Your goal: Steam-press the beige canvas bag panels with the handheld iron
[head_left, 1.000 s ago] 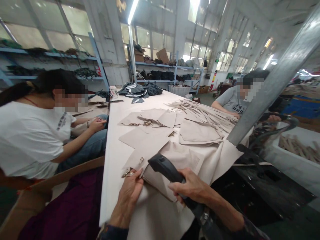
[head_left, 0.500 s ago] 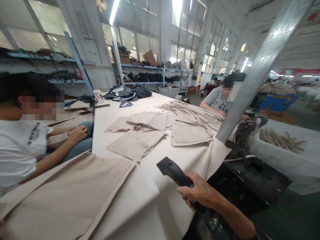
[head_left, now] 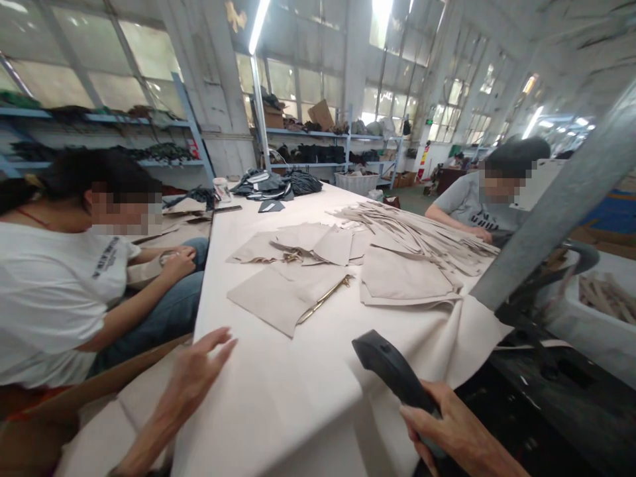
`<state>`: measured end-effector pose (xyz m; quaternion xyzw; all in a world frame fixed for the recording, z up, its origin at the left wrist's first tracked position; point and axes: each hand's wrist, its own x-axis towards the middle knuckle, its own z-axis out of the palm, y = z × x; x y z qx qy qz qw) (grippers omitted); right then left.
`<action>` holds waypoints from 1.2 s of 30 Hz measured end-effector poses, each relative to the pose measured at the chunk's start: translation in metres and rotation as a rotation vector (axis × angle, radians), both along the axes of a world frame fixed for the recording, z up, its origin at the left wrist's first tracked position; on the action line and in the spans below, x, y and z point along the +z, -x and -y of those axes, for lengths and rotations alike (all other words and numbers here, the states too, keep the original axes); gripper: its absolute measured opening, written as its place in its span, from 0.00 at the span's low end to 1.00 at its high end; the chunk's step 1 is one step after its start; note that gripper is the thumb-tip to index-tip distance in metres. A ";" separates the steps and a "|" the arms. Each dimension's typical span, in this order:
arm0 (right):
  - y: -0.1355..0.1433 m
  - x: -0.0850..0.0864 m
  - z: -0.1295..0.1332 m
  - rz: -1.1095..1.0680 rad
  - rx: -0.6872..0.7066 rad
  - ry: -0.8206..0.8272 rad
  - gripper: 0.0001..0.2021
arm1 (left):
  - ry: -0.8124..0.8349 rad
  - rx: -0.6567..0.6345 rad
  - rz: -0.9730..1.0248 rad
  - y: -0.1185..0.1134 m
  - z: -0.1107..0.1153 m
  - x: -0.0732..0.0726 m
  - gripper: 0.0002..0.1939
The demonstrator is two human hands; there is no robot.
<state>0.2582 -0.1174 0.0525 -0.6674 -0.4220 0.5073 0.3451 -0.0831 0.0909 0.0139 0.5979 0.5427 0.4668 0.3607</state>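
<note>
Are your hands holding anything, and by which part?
The right hand grips a curved black handheld tool by its lower part; the open left hand holds nothing.

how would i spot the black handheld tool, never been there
Find the large pale table. Over its near right part, the camera wearer's right hand grips the black tool. Unlike the flat beige fabric pieces beyond it, this one is dark, curved and blunt-ended.

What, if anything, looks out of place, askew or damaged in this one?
The pale table covering looks askew: near the metal post it bunches into raised folds, though farther left it lies smooth. The black tool in the right hand shows nothing odd, and I see no spill or damage.
</note>
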 end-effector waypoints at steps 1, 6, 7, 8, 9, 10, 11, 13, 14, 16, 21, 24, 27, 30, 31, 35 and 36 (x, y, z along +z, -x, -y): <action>0.000 -0.001 -0.001 0.006 0.010 0.004 0.13 | -0.082 -0.083 -0.215 -0.024 -0.009 -0.004 0.19; -0.007 0.002 0.005 0.077 0.031 0.004 0.14 | -0.330 -0.333 -0.972 -0.128 -0.040 -0.013 0.16; -0.008 0.004 0.007 0.082 0.032 0.004 0.15 | -0.334 -0.344 -1.015 -0.137 -0.042 -0.014 0.14; -0.008 0.006 0.009 0.081 0.031 0.004 0.16 | -0.331 -0.352 -1.031 -0.142 -0.044 -0.015 0.12; -0.008 0.008 0.011 0.078 0.028 -0.003 0.16 | -0.324 -0.360 -1.028 -0.144 -0.044 -0.016 0.12; -0.008 0.011 0.013 0.072 0.023 -0.015 0.16 | -0.320 -0.369 -1.019 -0.144 -0.044 -0.018 0.14; -0.007 0.012 0.015 0.067 0.017 -0.028 0.16 | -0.318 -0.374 -1.014 -0.142 -0.043 -0.019 0.15; -0.006 0.014 0.019 0.061 0.023 -0.044 0.16 | -0.321 -0.384 -0.999 -0.137 -0.040 -0.020 0.17; -0.006 0.013 0.021 0.057 0.040 -0.044 0.15 | -0.325 -0.393 -0.989 -0.133 -0.036 -0.021 0.18; -0.006 0.013 0.026 0.044 0.079 -0.040 0.15 | -0.337 -0.425 -0.972 -0.125 -0.023 -0.024 0.19; -0.004 0.012 0.039 0.044 0.115 -0.038 0.14 | -0.324 -0.587 -0.939 -0.095 0.038 -0.029 0.12; 0.002 0.013 0.040 0.018 0.153 -0.048 0.14 | -0.279 -0.588 -0.776 -0.078 0.057 -0.019 0.15; 0.010 0.015 0.033 -0.008 0.186 -0.043 0.12 | -0.337 -0.524 -0.761 -0.072 0.042 -0.011 0.26; 0.017 0.016 0.026 -0.006 0.200 -0.030 0.12 | -0.366 -0.590 -0.781 -0.072 0.018 -0.014 0.30; 0.018 0.017 0.024 -0.004 0.206 -0.029 0.12 | -0.368 -0.603 -0.770 -0.073 0.013 -0.017 0.28; 0.021 0.018 0.018 0.015 0.208 -0.034 0.11 | -0.444 -0.603 -0.705 -0.069 0.014 -0.023 0.17; 0.022 0.018 0.015 0.020 0.201 -0.027 0.10 | -0.429 -0.618 -0.657 -0.066 0.019 -0.023 0.16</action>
